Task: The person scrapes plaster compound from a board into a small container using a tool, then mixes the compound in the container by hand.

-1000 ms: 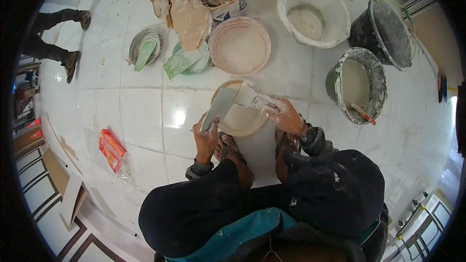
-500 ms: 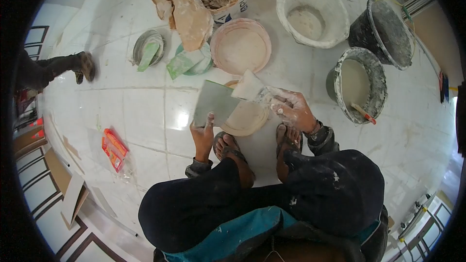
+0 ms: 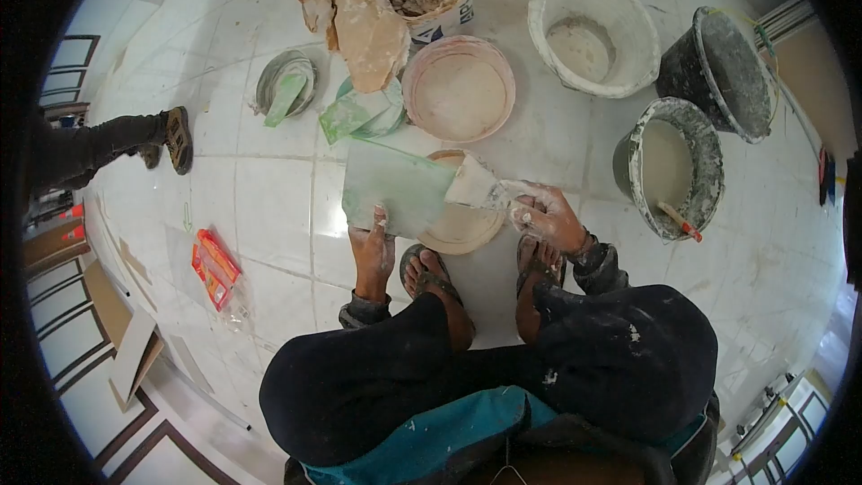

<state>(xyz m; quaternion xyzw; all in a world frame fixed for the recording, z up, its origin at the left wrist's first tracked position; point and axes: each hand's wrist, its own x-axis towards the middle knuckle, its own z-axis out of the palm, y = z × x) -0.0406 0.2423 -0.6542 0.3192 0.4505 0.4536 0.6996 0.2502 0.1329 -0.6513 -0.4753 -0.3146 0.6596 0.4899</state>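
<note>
In the head view, the only one, a seated or squatting person looked down at two bare hands above a pale tiled floor (image 3: pixel 269 207). The left hand (image 3: pixel 370 256) gripped a flat, green-tinged sheet (image 3: pixel 395 189) by its lower edge, thumb on top, fingers hidden beneath. The right hand (image 3: pixel 549 218) was curled around the handle of a putty knife (image 3: pixel 471 181), whose pale-coated blade overlapped the sheet's right edge; whether they touched could not be told. Both tools were in front of the feet, partly over a shallow cream bowl (image 3: pixel 467 249). The step in hand looked to be working pale paste between blade and sheet; a further stroke would have called for a steady left grip and a flattened blade. Counted out, there was one held sheet and one knife. Four shallow bowls showed: the cream one, a pink basin (image 3: pixel 505 81), a green bowl (image 3: pixel 395 119) and a grey bowl (image 3: pixel 311 90), the last two with green-smeared pieces inside. Three deeper containers stood to the right: one white tub (image 3: pixel 548 13) and two dark buckets (image 3: pixel 714 171), the nearer with one red-tipped handle (image 3: pixel 690 231) leaning in it. There was one torn paper sack (image 3: pixel 355 22), one red-orange packet (image 3: pixel 215 274), and, at far left, another person's two shoes (image 3: pixel 179 141).
</note>
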